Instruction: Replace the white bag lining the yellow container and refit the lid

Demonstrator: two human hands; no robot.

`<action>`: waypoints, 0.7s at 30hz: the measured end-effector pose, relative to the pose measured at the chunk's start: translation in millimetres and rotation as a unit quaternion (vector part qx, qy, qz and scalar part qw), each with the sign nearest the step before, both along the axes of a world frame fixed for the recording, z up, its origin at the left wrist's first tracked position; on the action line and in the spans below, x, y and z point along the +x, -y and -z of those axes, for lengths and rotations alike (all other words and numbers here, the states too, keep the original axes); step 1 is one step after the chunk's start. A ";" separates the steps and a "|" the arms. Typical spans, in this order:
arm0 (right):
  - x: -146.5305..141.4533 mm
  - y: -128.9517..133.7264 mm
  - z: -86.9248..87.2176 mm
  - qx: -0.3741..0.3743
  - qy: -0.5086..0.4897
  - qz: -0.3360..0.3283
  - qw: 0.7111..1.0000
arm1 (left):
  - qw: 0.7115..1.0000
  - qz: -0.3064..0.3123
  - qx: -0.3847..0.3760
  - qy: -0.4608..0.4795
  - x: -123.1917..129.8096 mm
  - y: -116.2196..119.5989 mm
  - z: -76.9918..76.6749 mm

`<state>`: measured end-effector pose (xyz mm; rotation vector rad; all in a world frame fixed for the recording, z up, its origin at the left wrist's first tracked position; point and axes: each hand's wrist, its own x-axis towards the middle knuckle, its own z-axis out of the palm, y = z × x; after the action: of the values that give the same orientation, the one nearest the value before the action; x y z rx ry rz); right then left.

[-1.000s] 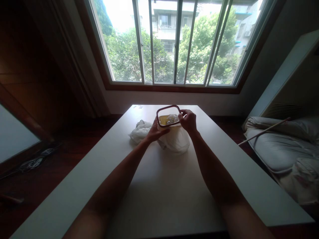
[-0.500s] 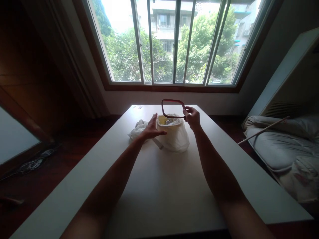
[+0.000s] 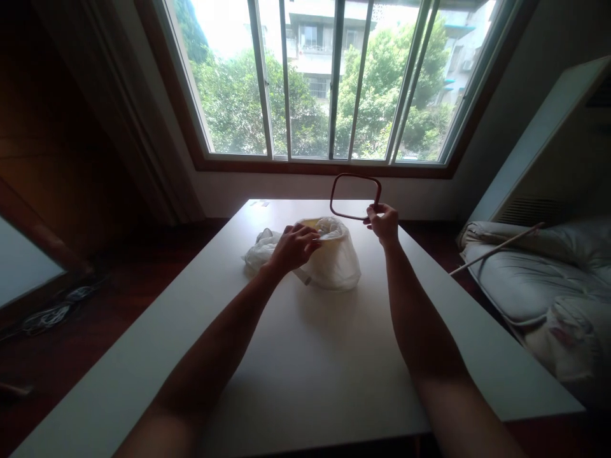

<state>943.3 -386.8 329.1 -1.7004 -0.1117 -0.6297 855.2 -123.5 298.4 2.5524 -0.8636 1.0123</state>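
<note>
My right hand (image 3: 384,222) grips a reddish-brown, rounded-square bin ring (image 3: 342,217) by its right side, holding it up in the air. Below and left of the ring, a small yellowish bin (image 3: 311,223) stands on the table, with a translucent white plastic bag (image 3: 341,264) lining it and draped down its outside. At the bin's left edge, my left hand (image 3: 294,247) has its fingers bent over the rim, closed on the bag there; the fingertips are partly hidden. A crumpled white plastic bag (image 3: 260,253) lies just left of that hand.
The white table (image 3: 315,369) stretches toward a wide window (image 3: 319,95). On the right are a folded pale mattress (image 3: 554,280) with a thin stick (image 3: 496,249) across it, and a white cabinet-like unit (image 3: 548,140). Coiled cables (image 3: 50,315) lie on the dark floor at left.
My right hand has lifted the ring up and to the right, away from the bin's mouth. My left hand has gone from spread fingers beside the bin to fingers curled over its rim.
</note>
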 end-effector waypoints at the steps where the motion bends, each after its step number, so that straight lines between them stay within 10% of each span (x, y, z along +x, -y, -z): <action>1: 2.5 3.0 2.1 -0.012 0.005 0.004 1.000 | 1.000 -0.008 0.006 -0.003 0.6 -1.0 0.8; 13: 26.3 39.0 51.9 -0.071 -0.019 0.073 0.995 | 0.998 -0.048 0.008 -0.040 0.9 -7.0 -6.1; 21: 24.8 32.3 68.2 -0.300 -0.038 0.082 0.950 | 0.997 -0.070 0.005 -0.027 3.6 -10.1 0.8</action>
<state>968.1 -419.1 260.9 -2.3399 -0.1144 -0.6953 858.8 -113.5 297.7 2.6682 -0.6855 0.9741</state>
